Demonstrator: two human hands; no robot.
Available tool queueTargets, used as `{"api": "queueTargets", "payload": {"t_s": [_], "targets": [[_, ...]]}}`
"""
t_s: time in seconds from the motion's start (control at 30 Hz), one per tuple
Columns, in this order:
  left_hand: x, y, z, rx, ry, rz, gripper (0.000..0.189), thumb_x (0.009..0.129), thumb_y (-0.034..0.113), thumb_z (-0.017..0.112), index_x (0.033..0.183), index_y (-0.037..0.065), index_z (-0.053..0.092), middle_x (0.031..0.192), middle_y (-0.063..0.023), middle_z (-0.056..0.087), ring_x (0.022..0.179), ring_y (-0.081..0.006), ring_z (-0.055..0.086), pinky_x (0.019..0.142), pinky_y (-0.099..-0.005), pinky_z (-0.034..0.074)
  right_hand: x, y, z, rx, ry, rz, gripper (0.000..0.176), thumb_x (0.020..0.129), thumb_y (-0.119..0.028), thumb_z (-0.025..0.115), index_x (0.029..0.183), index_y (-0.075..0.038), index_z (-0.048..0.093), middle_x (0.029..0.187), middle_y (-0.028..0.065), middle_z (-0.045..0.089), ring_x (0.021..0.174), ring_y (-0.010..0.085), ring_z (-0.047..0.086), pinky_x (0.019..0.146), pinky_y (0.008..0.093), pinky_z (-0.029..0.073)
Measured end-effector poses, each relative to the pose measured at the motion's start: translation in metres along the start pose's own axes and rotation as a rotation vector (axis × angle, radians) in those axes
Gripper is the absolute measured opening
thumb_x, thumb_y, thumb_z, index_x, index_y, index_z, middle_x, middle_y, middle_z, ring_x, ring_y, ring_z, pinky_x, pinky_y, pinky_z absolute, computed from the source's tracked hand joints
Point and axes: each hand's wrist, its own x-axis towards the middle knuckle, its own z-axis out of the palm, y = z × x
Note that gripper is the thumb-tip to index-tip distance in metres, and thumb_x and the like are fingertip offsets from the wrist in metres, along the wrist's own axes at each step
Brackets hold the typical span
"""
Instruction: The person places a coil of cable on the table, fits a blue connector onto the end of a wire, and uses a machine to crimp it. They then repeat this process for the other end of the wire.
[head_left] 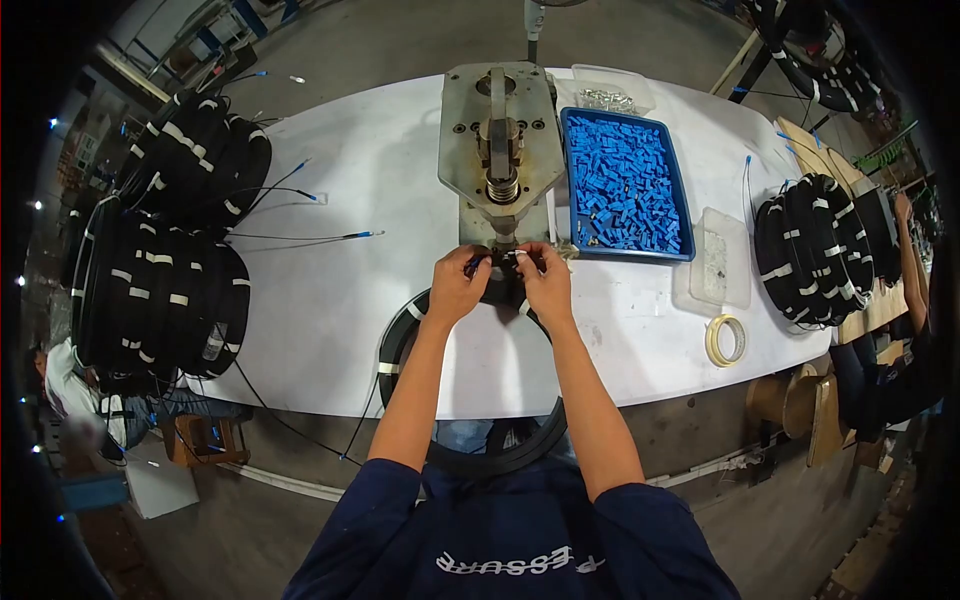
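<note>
A metal bench press (500, 150) stands upright on the white table, its ram pointing down between my hands. My left hand (461, 287) is closed in a pinch at the left of the press base, on what looks like a dark cable end. Beside it, my right hand (546, 282) pinches a small pale piece at the ram's tip; fingers hide most of it. Below both hands lies a coil of black cable (387, 345) with white tape bands. It hangs over the table's front edge into my lap, partly behind my forearms.
A blue tray (686, 225) full of small blue connectors sits right of the press. Near it are clear plastic boxes (735, 265) and a tape roll (725, 340). Taped black cable coils (165, 290) pile at left; another coil stack (815, 250) stands right, near a person's arm (912, 265).
</note>
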Motion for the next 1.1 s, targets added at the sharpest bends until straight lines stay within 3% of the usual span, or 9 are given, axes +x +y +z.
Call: {"api": "queueTargets", "payload": {"t_s": [0.1,0.17,0.5,0.67,0.87,1.1], "targets": [[0.001,-0.001,0.002,-0.032,0.015,0.007,0.013,0.086,0.007,0.063,0.091,-0.004,0.067,0.075,-0.0114,0.065,0.062,-0.0170,0.055,0.059,-0.0298,0.045,0.001,0.000,-0.001,0.012,-0.010,0.011,0.011,0.093,-0.003,0.060,0.102,0.002,0.063,0.086,0.0048,0.066,0.075,0.0107,0.061,0.071,0.0249,0.050],[0.001,0.003,0.000,-0.039,-0.001,-0.017,0.014,0.085,0.009,0.062,0.091,-0.003,0.066,0.085,-0.0185,0.067,0.075,-0.0336,0.065,0.069,-0.0383,0.050,0.000,0.000,-0.002,0.016,-0.010,0.016,0.010,0.092,-0.002,0.060,0.102,0.002,0.063,0.087,0.0049,0.066,0.075,0.0106,0.061,0.071,0.0247,0.050],[0.001,0.001,0.002,-0.040,-0.002,-0.020,0.014,0.085,0.008,0.061,0.091,-0.003,0.066,0.086,-0.0184,0.067,0.077,-0.0341,0.065,0.070,-0.0388,0.051,0.001,-0.001,-0.003,0.030,-0.012,0.059,0.008,0.092,-0.002,0.061,0.100,0.001,0.063,0.085,0.0041,0.065,0.076,0.0111,0.061,0.072,0.0250,0.049],[0.002,0.007,0.000,-0.001,-0.034,-0.107,0.014,0.084,0.010,0.061,0.091,-0.002,0.067,0.084,-0.0165,0.066,0.072,-0.0289,0.064,0.066,-0.0353,0.049,0.001,0.002,-0.002,0.035,-0.004,0.054,0.008,0.092,-0.003,0.062,0.099,0.000,0.063,0.085,0.0040,0.065,0.077,0.0109,0.060,0.073,0.0253,0.048],[0.002,-0.007,0.009,-0.062,0.052,-0.022,0.016,0.084,0.012,0.064,0.093,0.000,0.071,0.082,-0.0151,0.065,0.068,-0.0263,0.060,0.062,-0.0355,0.046,-0.001,-0.004,-0.002,0.036,0.005,0.030,0.010,0.091,-0.002,0.062,0.100,0.000,0.065,0.086,0.0036,0.066,0.077,0.0101,0.059,0.073,0.0250,0.047],[0.004,0.001,0.006,-0.032,0.006,-0.039,0.017,0.087,0.015,0.067,0.094,0.000,0.071,0.082,-0.0151,0.065,0.067,-0.0268,0.059,0.062,-0.0355,0.046,0.000,0.000,-0.002,0.026,-0.011,0.017,0.011,0.090,-0.002,0.062,0.102,0.000,0.064,0.087,0.0038,0.066,0.076,0.0102,0.060,0.070,0.0247,0.049]]}}
